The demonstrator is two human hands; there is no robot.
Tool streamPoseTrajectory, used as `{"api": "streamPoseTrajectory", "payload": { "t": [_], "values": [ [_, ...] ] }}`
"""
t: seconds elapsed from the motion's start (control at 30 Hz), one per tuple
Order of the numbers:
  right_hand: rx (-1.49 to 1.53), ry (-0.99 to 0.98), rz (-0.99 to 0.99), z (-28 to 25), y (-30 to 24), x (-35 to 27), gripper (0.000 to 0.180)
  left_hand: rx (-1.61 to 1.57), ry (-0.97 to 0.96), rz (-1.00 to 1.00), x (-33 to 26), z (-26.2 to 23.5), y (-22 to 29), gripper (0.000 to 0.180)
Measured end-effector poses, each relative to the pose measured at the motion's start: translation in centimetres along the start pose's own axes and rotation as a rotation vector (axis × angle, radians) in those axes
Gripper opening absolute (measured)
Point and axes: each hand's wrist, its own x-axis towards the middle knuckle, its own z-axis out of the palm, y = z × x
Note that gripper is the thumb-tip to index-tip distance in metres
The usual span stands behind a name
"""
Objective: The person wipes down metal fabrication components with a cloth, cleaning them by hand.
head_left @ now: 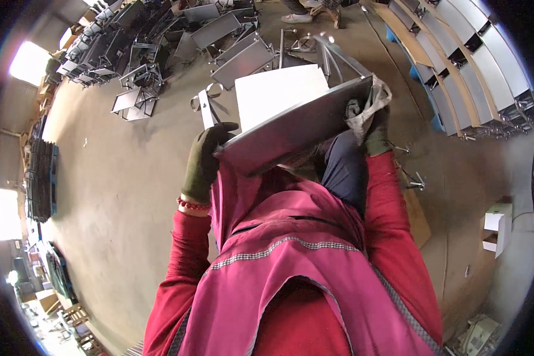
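Note:
I hold a flat grey metal panel tilted in front of my chest, its white top face turned away from me. My left hand, in a dark green glove, grips the panel's lower left corner. In a dark glove, my right hand clamps the upper right edge together with a grey rag. A metal frame of bent tubes shows just beyond the panel.
Many grey metal panels and desk frames lie heaped on the concrete floor at the upper left. Rows of finished panels line the upper right. A small white box stands at the right. Another person's feet show at the top.

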Motion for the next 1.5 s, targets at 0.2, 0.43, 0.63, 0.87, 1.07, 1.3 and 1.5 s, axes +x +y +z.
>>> {"api": "streamPoseTrajectory", "payload": {
  "t": [0.2, 0.43, 0.63, 0.87, 1.07, 1.3, 1.5],
  "values": [
    [-0.351, 0.135, -0.504, -1.7, -6.1, 4.3, 0.056, 0.059, -0.014, -0.178, -1.5, -0.5, -5.7, 0.025],
    [0.362, -0.025, -0.16, -0.7, -14.5, 5.9, 0.029, -0.594, 0.356, -0.551, -3.3, -1.1, -8.8, 0.032],
    [0.29, -0.154, -0.299, 2.5, -19.1, 6.2, 0.03, -0.488, 0.51, -0.629, -3.0, -4.3, -7.0, 0.049],
    [0.321, -0.117, -0.588, 4.1, -24.4, 7.2, 0.03, -0.593, 0.523, -0.542, -6.7, -6.0, -12.3, 0.052],
    [0.317, -0.103, -0.64, 5.8, -26.1, 7.4, 0.029, 0.134, 0.401, -0.378, -6.1, -9.3, -8.0, 0.046],
    [0.311, -0.089, -0.643, 6.0, -27.0, 7.6, 0.029, -0.372, 0.102, 0.011, -5.5, -9.2, 2.9, 0.077],
    [0.312, -0.099, -0.708, 5.8, -28.3, 7.1, 0.025, -0.058, 0.131, -0.225, -4.0, -5.4, 0.8, 0.03]
  ]
}}
